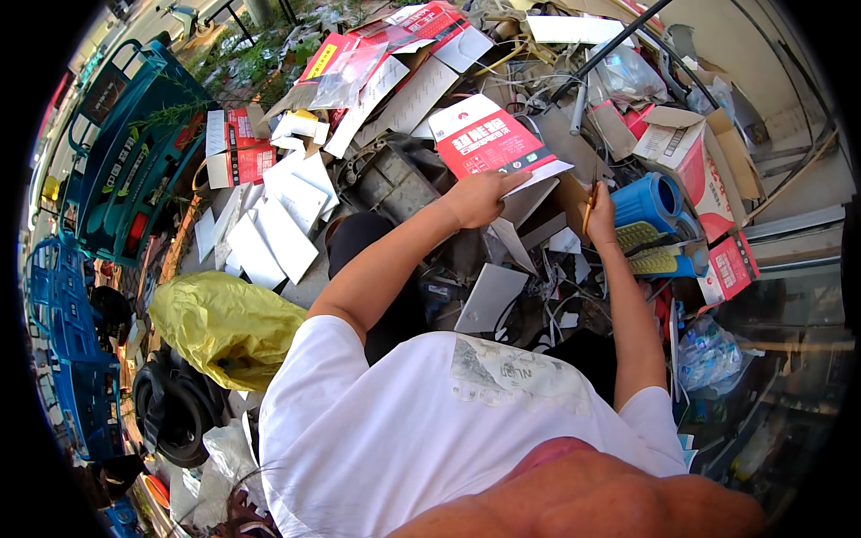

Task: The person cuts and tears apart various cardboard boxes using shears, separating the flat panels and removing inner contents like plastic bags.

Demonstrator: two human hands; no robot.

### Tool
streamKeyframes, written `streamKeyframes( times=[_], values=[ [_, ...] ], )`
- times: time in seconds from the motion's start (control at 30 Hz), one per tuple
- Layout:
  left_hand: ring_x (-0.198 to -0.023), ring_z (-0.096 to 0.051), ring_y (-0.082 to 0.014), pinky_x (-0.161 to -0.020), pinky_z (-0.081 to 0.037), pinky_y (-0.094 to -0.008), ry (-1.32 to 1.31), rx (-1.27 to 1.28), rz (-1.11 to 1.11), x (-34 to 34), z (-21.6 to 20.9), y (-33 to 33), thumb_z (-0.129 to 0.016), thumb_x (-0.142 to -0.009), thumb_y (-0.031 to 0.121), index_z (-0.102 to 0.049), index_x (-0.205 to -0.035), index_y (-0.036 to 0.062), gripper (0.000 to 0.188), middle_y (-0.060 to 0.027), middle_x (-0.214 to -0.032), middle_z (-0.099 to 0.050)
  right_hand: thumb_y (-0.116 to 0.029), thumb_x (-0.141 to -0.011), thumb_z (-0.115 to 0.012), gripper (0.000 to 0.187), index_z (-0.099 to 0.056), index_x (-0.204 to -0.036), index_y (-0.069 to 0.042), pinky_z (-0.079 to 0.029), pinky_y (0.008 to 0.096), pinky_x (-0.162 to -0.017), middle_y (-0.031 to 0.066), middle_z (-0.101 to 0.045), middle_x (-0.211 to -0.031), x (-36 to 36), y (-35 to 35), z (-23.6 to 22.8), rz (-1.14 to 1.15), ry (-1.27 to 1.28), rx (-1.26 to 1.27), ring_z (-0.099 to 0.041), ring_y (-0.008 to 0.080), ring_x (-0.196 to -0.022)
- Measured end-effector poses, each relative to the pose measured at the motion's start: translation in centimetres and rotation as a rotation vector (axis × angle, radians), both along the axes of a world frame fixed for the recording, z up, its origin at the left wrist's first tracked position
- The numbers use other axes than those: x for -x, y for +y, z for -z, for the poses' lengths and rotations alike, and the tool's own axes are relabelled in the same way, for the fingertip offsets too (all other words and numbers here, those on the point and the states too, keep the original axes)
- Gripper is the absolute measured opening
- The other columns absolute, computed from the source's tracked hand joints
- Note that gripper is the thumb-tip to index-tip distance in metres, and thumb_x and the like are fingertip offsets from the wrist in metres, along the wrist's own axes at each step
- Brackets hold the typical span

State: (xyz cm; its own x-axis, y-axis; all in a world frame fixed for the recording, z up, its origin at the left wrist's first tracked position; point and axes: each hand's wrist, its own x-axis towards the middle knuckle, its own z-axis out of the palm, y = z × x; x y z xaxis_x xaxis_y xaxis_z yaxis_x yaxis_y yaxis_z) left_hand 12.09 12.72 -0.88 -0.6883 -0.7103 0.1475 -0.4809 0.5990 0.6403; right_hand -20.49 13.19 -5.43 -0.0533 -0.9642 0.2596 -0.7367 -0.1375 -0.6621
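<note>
Left grip: left hand (pixel 477 199) at the near edge of the carton, index finger laid out along it; thumb and fingers underneath hidden, so can't tell how firm the pinch is.
Carton: red-and-white carton (pixel 491 139), flattened-looking, just beyond the left grip; underside out of sight.
Right grip: right hand (pixel 601 218) closed round the tool; finger positions partly hidden.
Tool: slim tool (pixel 587 215) with orange-brown handle, inside the right grip, pointing away from the person; scissors-like, exact kind hard to tell.
Right of right grip: blue tubular object (pixel 639 204) just beside, kind unclear; open box (pixel 702 166) beyond it, inside mostly hidden.
Below, between both grips: pale grey panel (pixel 491 298) tilted over dark clutter; cords and scraps too jumbled to separate.
Left of left grip: white sheets (pixel 280 238), overlapping, lower ones covered; yellow bag (pixel 224 325) nearer the person, contents not visible.
Far left of left grip: teal bodywork (pixel 148 134), bent toward the fisheye rim.
Below right grip: clear bag (pixel 708 354), contents blurry.
</note>
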Motion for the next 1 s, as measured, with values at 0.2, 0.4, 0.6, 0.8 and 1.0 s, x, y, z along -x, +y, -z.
streamKeyframes(
  times=[0.2,0.4,0.6,0.8,1.0],
  values=[
    [-0.099,-0.062,-0.0361,-0.087,-0.048,-0.0417,-0.033,-0.22,0.082,-2.5,3.0,0.2,-0.056,-0.077,0.004,-0.053,-0.138,0.0132,0.061,-0.0213,-0.103,-0.066,0.002,-0.076,-0.065,0.023,-0.05,-0.092,-0.003,-0.049,0.0332,-0.071,0.0117,-0.062,-0.083,-0.3,6.3,3.4,-0.021,-0.097,-0.069,-0.062,0.0202,-0.075],
    [-0.126,-0.051,-0.0301,-0.107,-0.038,-0.0378,0.057,-0.336,0.24,-4.1,3.0,2.3,-0.075,-0.074,0.021,-0.048,-0.143,0.0085,0.075,-0.0174,-0.134,-0.056,-0.007,-0.088,-0.068,0.019,-0.049,-0.09,-0.004,-0.047,0.0283,-0.073,0.0063,-0.06,-0.086,-1.1,11.1,6.6,0.17,-0.262,0.059,-0.056,0.0116,-0.081],
    [-0.125,-0.049,-0.0341,-0.104,-0.038,-0.0402,0.553,-0.99,-0.664,-2.3,4.9,4.5,-0.083,-0.068,0.042,-0.029,-0.143,-0.0048,0.104,-0.0252,-0.133,-0.05,-0.011,-0.089,-0.071,0.025,-0.048,-0.092,-0.002,-0.048,0.0277,-0.073,0.008,-0.064,-0.085,-2.5,11.0,6.2,0.176,-0.231,0.061,-0.06,0.0127,-0.081],
    [-0.09,-0.069,-0.0247,-0.074,-0.058,-0.043,0.833,-1.294,-0.825,1.2,14.2,6.4,-0.079,-0.078,0.037,-0.056,-0.121,0.0056,0.058,-0.0147,-0.112,-0.065,0.005,-0.077,-0.065,0.027,-0.052,-0.099,-0.003,-0.05,0.0348,-0.078,0.0137,-0.07,-0.106,-3.2,13.6,8.1,0.097,-0.21,-0.027,-0.068,0.0262,-0.089],
    [-0.086,-0.07,-0.0226,-0.073,-0.059,-0.0396,0.988,-1.352,-0.746,0.8,16.6,8.0,-0.078,-0.08,0.026,-0.062,-0.113,0.006,0.041,-0.0109,-0.104,-0.069,0.002,-0.074,-0.068,0.045,-0.054,-0.117,0.0,-0.046,0.0297,-0.089,0.0108,-0.063,-0.122,1.0,13.9,7.3,-0.167,-0.217,-0.513,-0.06,0.0164,-0.105]
  ],
)
